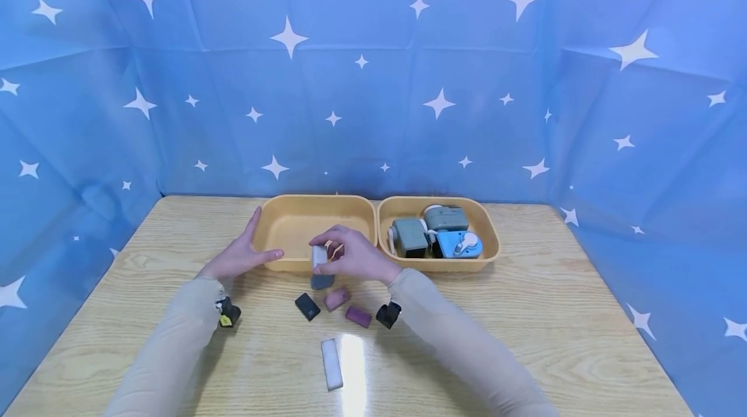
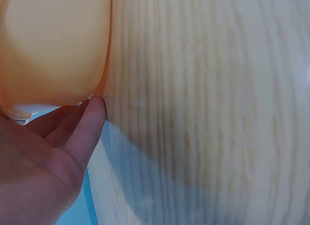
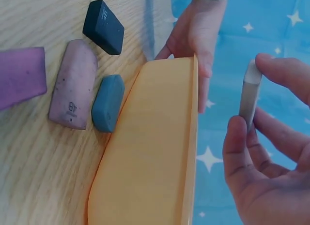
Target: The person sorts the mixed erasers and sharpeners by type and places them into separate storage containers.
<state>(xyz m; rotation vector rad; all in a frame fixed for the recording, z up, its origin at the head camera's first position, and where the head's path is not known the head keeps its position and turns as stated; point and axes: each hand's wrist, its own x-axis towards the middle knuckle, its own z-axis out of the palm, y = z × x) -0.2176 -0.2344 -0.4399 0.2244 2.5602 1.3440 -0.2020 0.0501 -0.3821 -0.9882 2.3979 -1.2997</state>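
Note:
My right hand [image 1: 356, 255] pinches a small whitish eraser [image 3: 250, 94] between thumb and fingertips, holding it upright over the front rim of the left yellow tray [image 1: 292, 222]. My left hand [image 1: 242, 255] rests against that tray's left end, thumb and straight fingers spread around the corner; in the left wrist view its fingertips touch the tray wall. In front of the tray lie a blue-grey eraser [image 3: 108, 103], a black eraser [image 3: 103, 27] marked 4B, a pink eraser [image 3: 73, 84] also marked 4B, and a purple eraser [image 1: 358, 316].
A long white eraser [image 1: 332, 365] lies nearer the front of the wooden table [image 1: 525, 313]. Beside the left tray stands a second yellow tray [image 1: 438, 265] with grey-green and blue boxy devices [image 1: 458, 244] bearing white crank-like parts. A blue starry cloth [image 1: 373, 93] hangs behind.

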